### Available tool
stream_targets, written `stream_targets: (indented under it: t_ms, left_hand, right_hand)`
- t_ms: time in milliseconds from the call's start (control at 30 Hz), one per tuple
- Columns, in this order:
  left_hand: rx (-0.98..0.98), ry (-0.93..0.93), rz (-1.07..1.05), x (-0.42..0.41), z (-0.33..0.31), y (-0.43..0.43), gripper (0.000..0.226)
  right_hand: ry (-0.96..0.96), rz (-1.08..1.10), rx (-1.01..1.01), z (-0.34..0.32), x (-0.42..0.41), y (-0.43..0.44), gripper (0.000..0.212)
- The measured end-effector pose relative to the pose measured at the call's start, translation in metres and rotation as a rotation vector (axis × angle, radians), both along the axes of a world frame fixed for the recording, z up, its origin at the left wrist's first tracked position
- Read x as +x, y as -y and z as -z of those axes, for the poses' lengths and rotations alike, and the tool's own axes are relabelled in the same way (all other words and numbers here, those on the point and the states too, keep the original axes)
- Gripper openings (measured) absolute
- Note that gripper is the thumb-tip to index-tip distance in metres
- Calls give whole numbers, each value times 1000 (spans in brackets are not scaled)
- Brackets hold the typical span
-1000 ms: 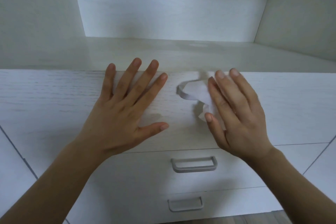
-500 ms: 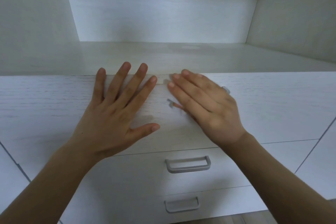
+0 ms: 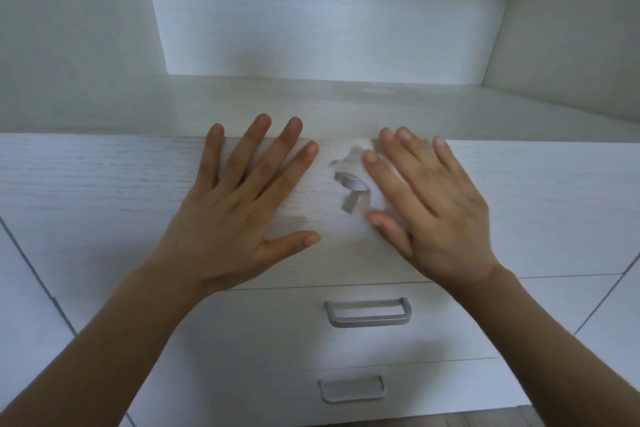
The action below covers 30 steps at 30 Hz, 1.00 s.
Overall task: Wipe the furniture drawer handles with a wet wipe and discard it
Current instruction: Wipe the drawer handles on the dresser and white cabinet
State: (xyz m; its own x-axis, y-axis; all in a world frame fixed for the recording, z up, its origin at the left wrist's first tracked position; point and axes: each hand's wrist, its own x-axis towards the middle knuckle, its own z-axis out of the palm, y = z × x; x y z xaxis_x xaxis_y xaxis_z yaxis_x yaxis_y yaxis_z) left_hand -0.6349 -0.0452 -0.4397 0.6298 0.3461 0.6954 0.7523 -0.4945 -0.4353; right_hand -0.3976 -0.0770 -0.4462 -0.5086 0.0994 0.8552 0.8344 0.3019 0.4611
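Observation:
My left hand (image 3: 239,208) lies flat, fingers spread, on the white front of the top drawer (image 3: 104,191). My right hand (image 3: 429,208) presses a white wet wipe (image 3: 356,156) against that drawer's grey handle (image 3: 349,182). Only the handle's left end shows beside my fingers; the rest is under the wipe and hand. The wipe peeks out left of my index finger and thumb. Below, the middle drawer's handle (image 3: 369,312) and the bottom drawer's handle (image 3: 351,388) are fully visible and untouched.
Above the drawers a white shelf surface (image 3: 346,104) runs back into an open recess with side walls. White cabinet panels (image 3: 24,305) flank the drawers on both sides. A strip of wooden floor (image 3: 540,416) shows at the bottom right.
My right hand slid left across the top handle with the wipe, then back to the right, uncovering the handle's left end. My left hand stayed flat on the drawer front.

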Motion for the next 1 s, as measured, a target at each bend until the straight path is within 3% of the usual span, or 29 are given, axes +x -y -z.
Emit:
stream_targets:
  t_ms: [200, 333, 633, 767, 867, 1000]
  left_hand:
    - [11, 2, -3, 1, 1, -1, 77]
    - [19, 4, 12, 0, 2, -2, 77]
    - [13, 6, 0, 1, 3, -2, 77]
    - [10, 0, 4, 0, 2, -1, 76]
    - [5, -8, -4, 0, 2, 0, 76]
    - [11, -10, -12, 0, 2, 0, 76]
  right_hand:
    - [69, 102, 57, 1, 19, 3, 56]
    - [-51, -47, 30, -2, -17, 1, 30]
    - [-319, -105, -50, 6, 2, 17, 30]
    - [-545, -168, -74, 9, -31, 11, 38]
    - [-696, -236, -50, 11, -28, 10, 31]
    - [-721, -218, -11, 14, -31, 4, 25]
